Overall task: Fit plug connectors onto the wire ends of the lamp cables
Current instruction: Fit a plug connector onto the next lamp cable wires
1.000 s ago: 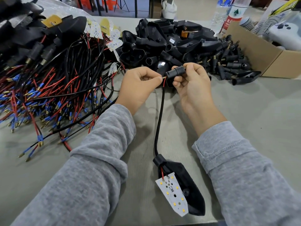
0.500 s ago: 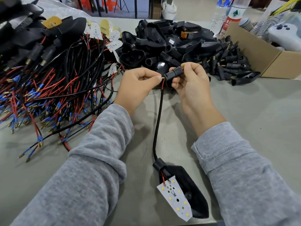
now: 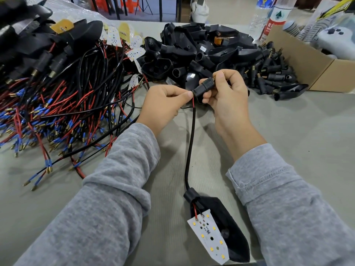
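Observation:
My right hand (image 3: pixel 228 96) grips a black plug connector (image 3: pixel 204 87) with a brass tip, held tilted above the table. My left hand (image 3: pixel 163 106) pinches the wire ends right at the connector's lower opening; a short red wire (image 3: pixel 193 103) shows just below my fingertips. From there a black lamp cable (image 3: pixel 190 146) runs down toward me to a black lamp housing (image 3: pixel 228 229) lying on the table, with a white LED board (image 3: pixel 209 239) resting on it.
A big tangle of black, red and blue-tipped cables (image 3: pixel 63 112) fills the left. Behind my hands are a pile of black lamp housings (image 3: pixel 196 52) and loose plug connectors (image 3: pixel 272 73). A cardboard box (image 3: pixel 311 64) and bottles (image 3: pixel 276 16) stand at the back right.
The connector has tilted up slightly in my right hand, and its brass tip now shows past my fingers. My left hand stays pinched on the wire at the connector's mouth.

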Demonstrator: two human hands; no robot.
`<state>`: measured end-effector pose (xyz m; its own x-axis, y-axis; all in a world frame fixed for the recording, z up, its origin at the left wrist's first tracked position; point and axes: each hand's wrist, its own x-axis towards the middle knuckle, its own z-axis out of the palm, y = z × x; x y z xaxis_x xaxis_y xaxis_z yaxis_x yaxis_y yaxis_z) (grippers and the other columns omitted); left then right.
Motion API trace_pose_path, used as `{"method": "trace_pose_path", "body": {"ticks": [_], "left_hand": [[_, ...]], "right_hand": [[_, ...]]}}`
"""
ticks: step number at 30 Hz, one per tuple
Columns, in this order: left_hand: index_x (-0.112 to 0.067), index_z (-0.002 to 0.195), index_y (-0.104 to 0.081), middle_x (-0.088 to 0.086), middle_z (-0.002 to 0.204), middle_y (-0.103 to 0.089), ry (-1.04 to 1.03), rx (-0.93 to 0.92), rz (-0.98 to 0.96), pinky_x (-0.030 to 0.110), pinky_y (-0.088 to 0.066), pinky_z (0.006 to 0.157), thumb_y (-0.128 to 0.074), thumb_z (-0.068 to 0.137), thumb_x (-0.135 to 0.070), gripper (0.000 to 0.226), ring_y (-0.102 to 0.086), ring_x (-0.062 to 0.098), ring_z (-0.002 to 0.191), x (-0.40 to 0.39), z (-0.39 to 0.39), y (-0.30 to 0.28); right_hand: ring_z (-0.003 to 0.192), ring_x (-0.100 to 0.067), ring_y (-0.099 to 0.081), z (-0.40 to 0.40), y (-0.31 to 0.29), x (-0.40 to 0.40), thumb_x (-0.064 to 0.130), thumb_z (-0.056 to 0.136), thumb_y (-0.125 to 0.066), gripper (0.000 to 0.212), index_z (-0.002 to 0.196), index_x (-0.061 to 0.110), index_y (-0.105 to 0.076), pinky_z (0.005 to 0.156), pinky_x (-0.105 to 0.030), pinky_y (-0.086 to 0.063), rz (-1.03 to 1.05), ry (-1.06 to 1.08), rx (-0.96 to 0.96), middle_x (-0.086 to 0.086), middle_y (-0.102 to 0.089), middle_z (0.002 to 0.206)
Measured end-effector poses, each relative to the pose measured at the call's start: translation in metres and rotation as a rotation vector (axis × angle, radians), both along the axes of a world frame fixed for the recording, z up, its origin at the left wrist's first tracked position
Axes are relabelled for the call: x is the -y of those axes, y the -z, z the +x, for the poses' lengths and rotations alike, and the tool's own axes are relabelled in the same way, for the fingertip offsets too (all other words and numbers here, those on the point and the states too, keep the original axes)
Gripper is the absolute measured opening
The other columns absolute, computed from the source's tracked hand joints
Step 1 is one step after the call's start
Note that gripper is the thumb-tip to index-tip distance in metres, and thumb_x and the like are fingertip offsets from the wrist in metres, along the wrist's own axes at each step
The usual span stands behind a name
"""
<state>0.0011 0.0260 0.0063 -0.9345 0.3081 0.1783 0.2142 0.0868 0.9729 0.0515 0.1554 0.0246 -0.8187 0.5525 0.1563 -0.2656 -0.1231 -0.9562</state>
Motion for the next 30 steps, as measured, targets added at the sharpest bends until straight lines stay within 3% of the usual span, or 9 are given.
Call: {"method": "trace_pose_path", "body": {"ticks": [9, 24, 30], "left_hand": [[-0.010, 0.079, -0.070, -0.003, 0.060, -0.068, -0.017, 0.105, 0.105, 0.015, -0.052, 0.055, -0.069, 0.089, -0.011, 0.010, -0.062, 0.003, 0.053, -0.0036, 0.0010, -0.0009], [-0.013, 0.076, -0.071, -0.002, 0.064, -0.069, 0.003, 0.009, 0.115, 0.016, -0.050, 0.057, -0.068, 0.089, -0.013, 0.013, -0.059, 0.004, 0.053, -0.0031, 0.0062, -0.0043], [-0.017, 0.078, -0.074, -0.001, 0.071, -0.069, 0.014, 0.088, 0.156, 0.019, -0.053, 0.061, -0.063, 0.090, -0.009, 0.018, -0.059, 0.004, 0.060, -0.0028, 0.0040, -0.0049]], "right_hand": [[0.058, -0.012, -0.054, 0.0007, -0.0004, -0.0019, 0.011, 0.105, -0.040, 0.015, 0.094, 0.011, -0.051, 0.059, -0.025, -0.050, -0.025, 0.043, -0.012, -0.019, -0.067, 0.092], [0.052, -0.011, -0.056, 0.0007, 0.0003, 0.0028, 0.009, 0.103, -0.045, 0.014, 0.091, 0.010, -0.052, 0.054, -0.022, -0.051, -0.163, 0.040, -0.001, -0.023, -0.063, 0.092], [0.054, -0.013, -0.056, -0.0002, -0.0004, 0.0016, 0.010, 0.103, -0.047, 0.013, 0.090, 0.010, -0.052, 0.054, -0.023, -0.050, -0.258, 0.040, 0.004, -0.031, -0.060, 0.108]]}}
